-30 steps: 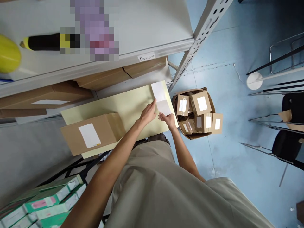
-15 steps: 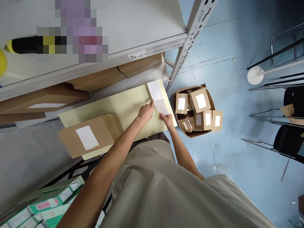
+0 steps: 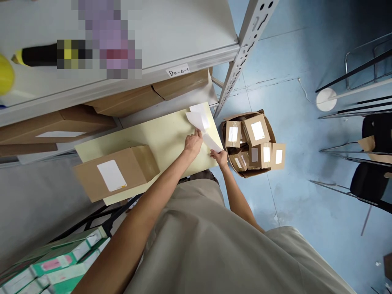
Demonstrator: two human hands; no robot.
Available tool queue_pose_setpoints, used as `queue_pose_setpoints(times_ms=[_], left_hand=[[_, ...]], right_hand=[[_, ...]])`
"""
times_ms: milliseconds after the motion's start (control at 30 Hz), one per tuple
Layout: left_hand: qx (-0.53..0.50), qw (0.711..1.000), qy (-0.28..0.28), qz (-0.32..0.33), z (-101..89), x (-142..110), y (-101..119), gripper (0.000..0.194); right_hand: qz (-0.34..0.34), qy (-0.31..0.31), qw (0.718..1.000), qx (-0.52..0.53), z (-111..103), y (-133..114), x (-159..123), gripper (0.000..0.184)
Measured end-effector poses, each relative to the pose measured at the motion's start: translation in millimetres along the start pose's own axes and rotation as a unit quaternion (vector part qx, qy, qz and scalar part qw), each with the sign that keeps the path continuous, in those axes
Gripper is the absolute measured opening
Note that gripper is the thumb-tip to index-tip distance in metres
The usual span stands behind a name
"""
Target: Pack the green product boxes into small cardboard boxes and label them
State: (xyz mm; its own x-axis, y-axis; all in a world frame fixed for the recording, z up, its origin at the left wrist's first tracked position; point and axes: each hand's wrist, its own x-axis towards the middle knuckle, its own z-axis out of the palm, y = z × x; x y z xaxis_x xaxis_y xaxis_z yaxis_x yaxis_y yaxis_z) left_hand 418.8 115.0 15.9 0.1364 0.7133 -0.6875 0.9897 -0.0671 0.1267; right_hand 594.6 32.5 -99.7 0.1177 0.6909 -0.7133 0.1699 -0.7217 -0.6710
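Over the right end of a pale yellow board [image 3: 165, 134], my left hand [image 3: 193, 143] pinches the lower edge of a curled white paper sheet [image 3: 197, 119]. Another white piece seems to lie beneath that sheet, near the board's corner. My right hand [image 3: 219, 158] grips the lower end of a separate-looking white paper strip [image 3: 212, 143] between thumb and fingers. Whether the two papers still join near my left fingertips cannot be made out. Left of my hands, a closed cardboard box [image 3: 131, 169] with a white label sits on the board.
An open carton [image 3: 245, 174] of small labelled boxes stands on the blue floor at right. A grey metal shelf [image 3: 196, 59] with long cardboard boxes [image 3: 128, 100] runs along the far side. Green and white boxes [image 3: 61, 261] are at lower left; black chairs [image 3: 369, 181] at right.
The white paper, one long strip before, now shows as two pieces angled apart, the upper one curled. Both hands have shifted slightly right, the right hand a little lower.
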Motion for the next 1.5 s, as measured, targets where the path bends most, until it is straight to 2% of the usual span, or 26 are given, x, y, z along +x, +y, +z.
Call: queue_pose_setpoints(times_ms=[167, 267, 367, 467, 533, 567, 633, 733, 800, 867, 933, 1033, 1100, 1133, 1200, 1267, 1333, 1400, 1500], left_hand=[[-0.014, 1.000, 0.001, -0.010, 6.9, 1, 5, 0.094], [-0.058, 0.998, 0.001, -0.009, 10.7, 5, 3, 0.098], [-0.152, 0.987, 0.048, -0.009, 15.1, 7, -8, 0.085], [-0.275, 0.953, 0.124, -0.034, 23.7, -3, -21, 0.066], [-0.375, 0.915, 0.141, -0.039, 32.8, -19, -26, 0.061], [-0.433, 0.892, 0.132, -0.023, 38.2, -30, -27, 0.061], [-0.552, 0.828, 0.092, 0.043, 49.5, -59, -27, 0.067], [-0.668, 0.730, 0.071, 0.125, 64.4, -108, -30, 0.086], [-0.702, 0.699, 0.093, 0.100, 71.5, -139, -41, 0.088], [-0.728, 0.670, 0.139, 0.038, 77.2, -168, -61, 0.085], [-0.758, 0.624, 0.191, -0.023, 82.7, -195, -89, 0.086], [-0.790, 0.561, 0.237, -0.068, 92.6, -235, -136, 0.087], [-0.795, 0.550, 0.247, -0.071, 100.5, -263, -165, 0.083], [-0.794, 0.552, 0.246, -0.067, 104.6, -276, -179, 0.081], [-0.790, 0.565, 0.235, -0.052, 112.9, -301, -203, 0.077], [-0.788, 0.576, 0.216, -0.029, 120.8, -322, -223, 0.072], [-0.791, 0.575, 0.209, -0.015, 127.4, -337, -240, 0.069], [-0.794, 0.562, 0.229, -0.019, 132.5, -349, -255, 0.071], [-0.794, 0.520, 0.310, -0.053, 137.8, -360, -276, 0.075]], right_hand=[[-0.002, 0.032, 0.999, -0.035, -27, 7, -15, 0.041], [-0.014, 0.047, 0.997, -0.057, -40, 3, -25, 0.043], [-0.035, 0.054, 0.995, -0.081, -46, -10, -37, 0.038], [-0.062, 0.064, 0.984, -0.154, -44, -31, -54, 0.032], [-0.097, 0.076, 0.955, -0.271, -38, -47, -69, 0.031], [-0.126, 0.080, 0.930, -0.337, -32, -55, -78, 0.032], [-0.197, 0.069, 0.870, -0.447, -18, -70, -98, 0.040], [-0.289, 0.000, 0.780, -0.555, 14, -87, -129, 0.064], [-0.332, -0.061, 0.735, -0.588, 40, -95, -150, 0.075], [-0.366, -0.115, 0.718, -0.581, 65, -102, -171, 0.079], [-0.381, -0.164, 0.734, -0.538, 89, -106, -189, 0.080], [-0.367, -0.273, 0.799, -0.391, 123, -109, -211, 0.082], [-0.337, -0.351, 0.834, -0.261, 145, -109, -223, 0.083], [-0.320, -0.383, 0.842, -0.207, 155, -109, -228, 0.082], [-0.297, -0.424, 0.843, -0.145, 175, -112, -242, 0.077], [-0.293, -0.446, 0.836, -0.134, 191, -117, -258, 0.070], [-0.304, -0.446, 0.830, -0.144, 204, -125, -277, 0.064], [-0.322, -0.441, 0.822, -0.163, 215, -133, -297, 0.062], [-0.355, -0.427, 0.809, -0.192, 229, -139, -320, 0.061]])
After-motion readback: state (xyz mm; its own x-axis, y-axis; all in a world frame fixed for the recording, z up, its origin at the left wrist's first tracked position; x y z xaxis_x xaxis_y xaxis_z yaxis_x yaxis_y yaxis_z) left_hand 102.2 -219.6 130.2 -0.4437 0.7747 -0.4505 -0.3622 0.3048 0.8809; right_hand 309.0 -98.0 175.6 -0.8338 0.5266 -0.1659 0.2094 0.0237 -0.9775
